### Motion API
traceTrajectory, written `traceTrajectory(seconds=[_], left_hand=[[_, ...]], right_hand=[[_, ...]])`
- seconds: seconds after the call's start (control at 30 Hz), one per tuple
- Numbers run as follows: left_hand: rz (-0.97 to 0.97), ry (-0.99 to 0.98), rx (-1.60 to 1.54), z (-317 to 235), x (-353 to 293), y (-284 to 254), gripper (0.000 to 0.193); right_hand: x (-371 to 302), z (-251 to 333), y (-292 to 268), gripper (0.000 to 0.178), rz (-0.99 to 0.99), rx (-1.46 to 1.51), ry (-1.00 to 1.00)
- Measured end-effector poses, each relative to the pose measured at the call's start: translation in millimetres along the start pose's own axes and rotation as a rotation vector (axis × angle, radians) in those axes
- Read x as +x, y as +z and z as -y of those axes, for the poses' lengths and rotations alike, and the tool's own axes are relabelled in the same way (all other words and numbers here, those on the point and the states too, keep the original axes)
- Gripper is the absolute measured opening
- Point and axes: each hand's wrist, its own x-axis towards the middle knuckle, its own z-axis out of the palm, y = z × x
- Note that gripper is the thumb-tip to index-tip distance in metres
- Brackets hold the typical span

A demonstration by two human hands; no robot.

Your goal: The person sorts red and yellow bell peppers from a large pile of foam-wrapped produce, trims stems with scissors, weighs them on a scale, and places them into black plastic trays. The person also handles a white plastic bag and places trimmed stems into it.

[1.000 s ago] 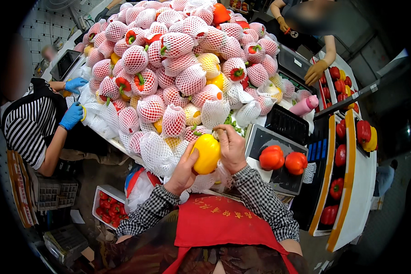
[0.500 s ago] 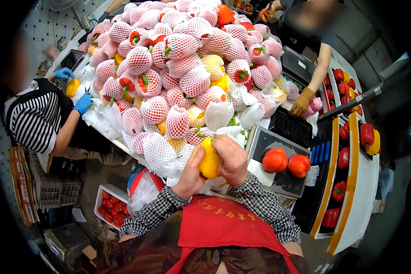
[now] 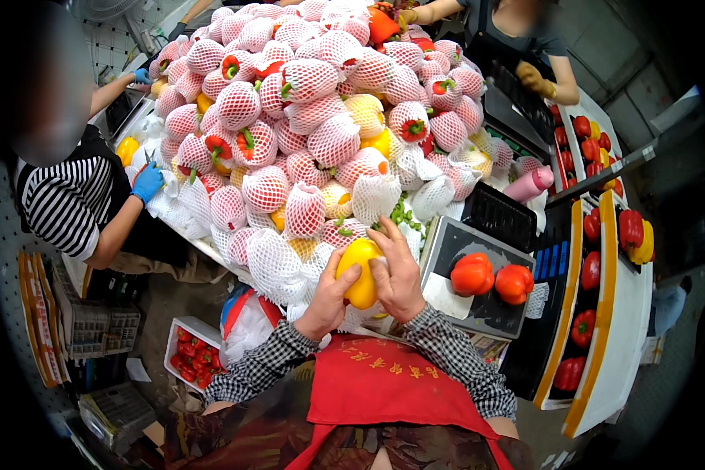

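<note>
A yellow bell pepper (image 3: 360, 270) is held between my two hands, above the near edge of the heap. My left hand (image 3: 327, 294) grips its left side, thumb across the front. On the other side my right hand (image 3: 399, 274) presses it with the thumb, its other fingers raised and partly spread. Just beyond lies a big pile of peppers in white foam net sleeves (image 3: 333, 137). Two red bell peppers (image 3: 472, 274) rest on a dark scale (image 3: 478, 243) to the right, beside a white paper or cloth piece (image 3: 449, 296).
Green stem pieces (image 3: 403, 213) lie near a black tray (image 3: 500, 218) and a pink bottle (image 3: 529, 184). Boxes of peppers (image 3: 603, 313) stand at right. A white crate of red peppers (image 3: 182, 325) sits low left. Co-workers' gloved hands (image 3: 147, 182) are at left and far right (image 3: 536, 81).
My right fingers have lifted and loosened from the pepper's top. The left co-worker's far hand has reached away; the right co-worker has raised a black tray and reached toward the heap.
</note>
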Motion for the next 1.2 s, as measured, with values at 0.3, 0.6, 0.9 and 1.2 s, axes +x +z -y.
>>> traceTrajectory(seconds=[0.3, 0.6, 0.9, 1.2], left_hand=[[0.177, 0.057, -0.14, -4, -13, -4, 0.069], [-0.105, 0.189, 0.183, 9, 11, -8, 0.049], [0.07, -0.25, -0.691, -3, 31, -33, 0.073], [0.181, -0.239, -0.481, -32, 22, -31, 0.1]], right_hand=[[-31, -88, 18, 0.053, -0.22, 0.408, 0.796], [9, 22, 5, 0.047, -0.063, 0.033, -0.074], [-36, 7, 11, 0.042, 0.293, 0.032, -0.41], [-39, -34, -7, 0.035, -0.326, 0.637, 0.647]])
